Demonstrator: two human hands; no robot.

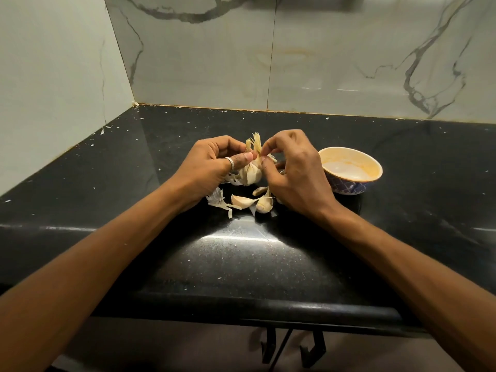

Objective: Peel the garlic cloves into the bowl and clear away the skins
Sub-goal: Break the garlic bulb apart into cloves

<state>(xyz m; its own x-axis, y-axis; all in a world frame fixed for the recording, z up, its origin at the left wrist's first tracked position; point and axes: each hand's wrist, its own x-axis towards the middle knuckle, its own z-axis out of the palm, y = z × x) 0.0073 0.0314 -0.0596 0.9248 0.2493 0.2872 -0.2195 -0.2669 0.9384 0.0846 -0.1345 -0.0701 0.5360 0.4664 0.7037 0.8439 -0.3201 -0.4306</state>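
A garlic bulb (251, 171) with a dry, frayed stalk is held just above the black counter. My left hand (212, 167), with a ring on the thumb, grips the bulb from the left. From the right, my right hand (292, 170) pinches the papery skin near the stalk. Three loose unpeeled cloves (252, 201) lie on the counter just in front of the bulb. Torn skins (218, 201) lie beside them under my left hand. The bowl (351, 170), cream inside and blue-patterned outside, stands to the right of my right hand and holds no cloves.
The black stone counter (241, 259) runs into a corner of marble-look walls at the back and left. Small white flecks are scattered over it. The counter's rounded front edge (241, 310) is near me, with dark metal hooks (290, 345) below it.
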